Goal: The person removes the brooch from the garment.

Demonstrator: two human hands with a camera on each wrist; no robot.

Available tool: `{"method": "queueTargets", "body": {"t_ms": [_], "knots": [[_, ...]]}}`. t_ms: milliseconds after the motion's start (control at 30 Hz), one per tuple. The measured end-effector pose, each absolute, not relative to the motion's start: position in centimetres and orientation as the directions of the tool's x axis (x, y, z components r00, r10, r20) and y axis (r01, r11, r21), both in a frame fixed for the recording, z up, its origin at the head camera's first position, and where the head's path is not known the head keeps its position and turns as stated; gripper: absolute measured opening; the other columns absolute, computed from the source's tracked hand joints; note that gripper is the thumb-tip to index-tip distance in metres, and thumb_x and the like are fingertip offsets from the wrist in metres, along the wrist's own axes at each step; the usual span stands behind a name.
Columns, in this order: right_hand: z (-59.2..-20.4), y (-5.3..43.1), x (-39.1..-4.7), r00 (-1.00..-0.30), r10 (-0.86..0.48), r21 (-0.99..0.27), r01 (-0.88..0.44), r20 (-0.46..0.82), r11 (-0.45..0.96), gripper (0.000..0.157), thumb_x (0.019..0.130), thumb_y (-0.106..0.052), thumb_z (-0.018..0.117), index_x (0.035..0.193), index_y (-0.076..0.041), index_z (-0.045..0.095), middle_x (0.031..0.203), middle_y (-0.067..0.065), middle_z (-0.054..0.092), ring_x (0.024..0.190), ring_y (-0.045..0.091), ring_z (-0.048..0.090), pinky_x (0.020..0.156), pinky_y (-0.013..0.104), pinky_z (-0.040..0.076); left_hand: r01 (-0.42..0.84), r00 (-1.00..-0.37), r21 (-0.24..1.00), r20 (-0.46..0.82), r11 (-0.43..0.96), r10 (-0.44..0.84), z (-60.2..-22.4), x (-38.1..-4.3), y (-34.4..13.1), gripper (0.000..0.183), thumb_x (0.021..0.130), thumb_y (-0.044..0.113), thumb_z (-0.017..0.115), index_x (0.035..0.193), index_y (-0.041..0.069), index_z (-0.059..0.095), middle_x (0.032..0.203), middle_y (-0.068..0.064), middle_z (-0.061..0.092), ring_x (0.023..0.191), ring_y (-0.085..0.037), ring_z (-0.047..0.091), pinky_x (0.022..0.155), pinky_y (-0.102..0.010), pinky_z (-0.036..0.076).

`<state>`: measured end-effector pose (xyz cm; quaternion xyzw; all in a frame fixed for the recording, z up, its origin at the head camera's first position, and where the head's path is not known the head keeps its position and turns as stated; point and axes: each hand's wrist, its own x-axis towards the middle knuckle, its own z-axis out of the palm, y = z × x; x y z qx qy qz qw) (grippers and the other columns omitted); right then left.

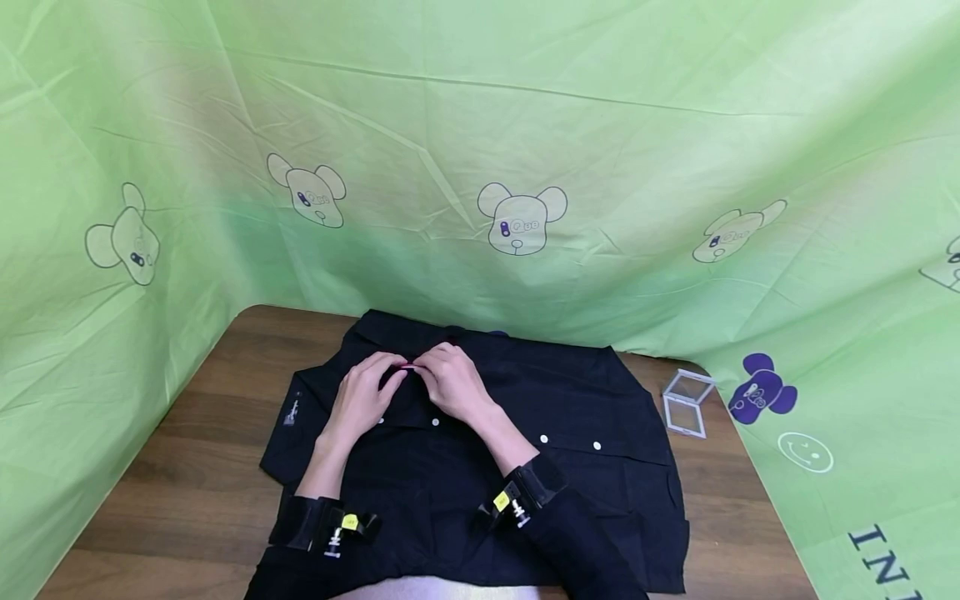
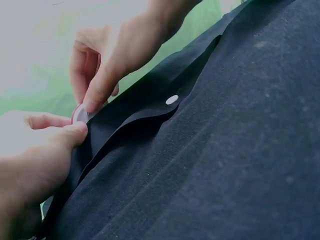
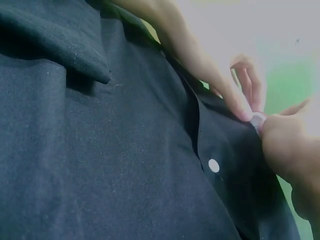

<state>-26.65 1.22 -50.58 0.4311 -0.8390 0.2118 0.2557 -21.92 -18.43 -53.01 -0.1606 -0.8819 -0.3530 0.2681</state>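
Note:
A black button-up shirt (image 1: 517,492) lies spread out, with white buttons along its front. Over its upper left part, my left hand (image 1: 364,393) and right hand (image 1: 454,385) meet at the fingertips. Between them they pinch a small round disc (image 2: 80,114), pale with a red rim. In the left wrist view, the left hand (image 2: 37,155) grips one side of it, and the right hand (image 2: 117,57) grips the other. The right wrist view shows the disc (image 3: 257,120) against the shirt's edge; fingers cover much of it. I cannot tell whether it is fastened to the cloth.
A small clear case with a pale frame (image 1: 686,403) stands open at the right of the wooden table (image 1: 172,467). Green printed cloth (image 1: 420,150) hangs behind and along both sides. Black straps with small devices circle both wrists.

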Motion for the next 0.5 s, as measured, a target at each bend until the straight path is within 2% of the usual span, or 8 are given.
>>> {"method": "queueTargets", "body": {"t_ms": [333, 500], "knots": [[-51.7, 1.6, -26.8, -0.593, -0.486, -0.403, -0.801, 0.642, 0.443, 0.007, 0.091, -0.009, 0.077, 0.096, -0.007, 0.082, 0.094, 0.001, 0.079, 0.096, 0.010, 0.067, 0.086, 0.027, 0.055, 0.475, -0.802, 0.551, 0.591, 0.686, 0.080, -53.2, -22.1, -18.5, 0.015, 0.098, 0.013, 0.071, 0.112, 0.011, 0.077, 0.113, 0.000, 0.073, 0.104, -0.019, 0.067, 0.084, -0.047, 0.055], [-51.7, 1.7, -26.8, -0.609, -0.468, -0.444, -0.791, 0.641, 0.422, 0.008, 0.091, -0.010, 0.078, 0.097, -0.007, 0.083, 0.094, 0.000, 0.079, 0.096, 0.008, 0.066, 0.085, 0.026, 0.055, 0.465, -0.805, 0.546, 0.588, 0.697, 0.076, -53.3, -22.1, -18.5, 0.017, 0.097, 0.013, 0.073, 0.113, 0.012, 0.078, 0.113, 0.000, 0.073, 0.105, -0.019, 0.067, 0.085, -0.048, 0.055]]}}
